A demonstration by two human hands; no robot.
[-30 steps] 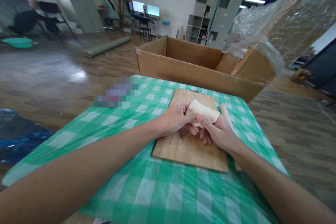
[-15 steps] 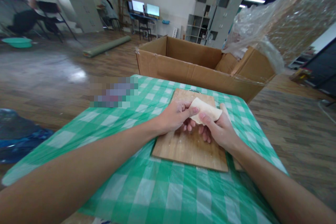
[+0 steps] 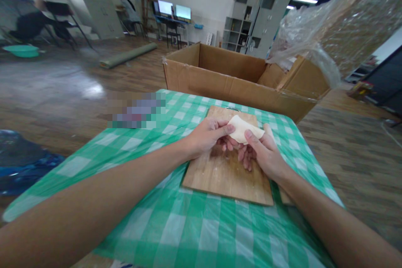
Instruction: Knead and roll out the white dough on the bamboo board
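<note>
A thin, pale sheet of dough (image 3: 241, 128) is held up between both hands above a wooden cutting board (image 3: 220, 178). My left hand (image 3: 211, 136) pinches its left edge, thumb on top and fingers curled beneath. On the opposite side, my right hand (image 3: 266, 153) grips the lower right part, with the thumb pressed on the upper face. The dough's underside is hidden by the fingers. Beside the board on the right, a pale wooden rod-like piece (image 3: 268, 130) shows partly behind my right hand; its kind I cannot make out.
A green-and-white checked plastic cloth (image 3: 150, 209) covers the table. Right behind the table stands a large open cardboard box (image 3: 220, 71), with clear plastic wrap (image 3: 301, 21) at its right. A blurred-out item (image 3: 136, 111) is at the table's left edge. Two people sit far back left.
The thumbs have moved slightly apart on the dough, and more of its upper face shows. My left hand has shifted a little to the left. Everything else looks the same.
</note>
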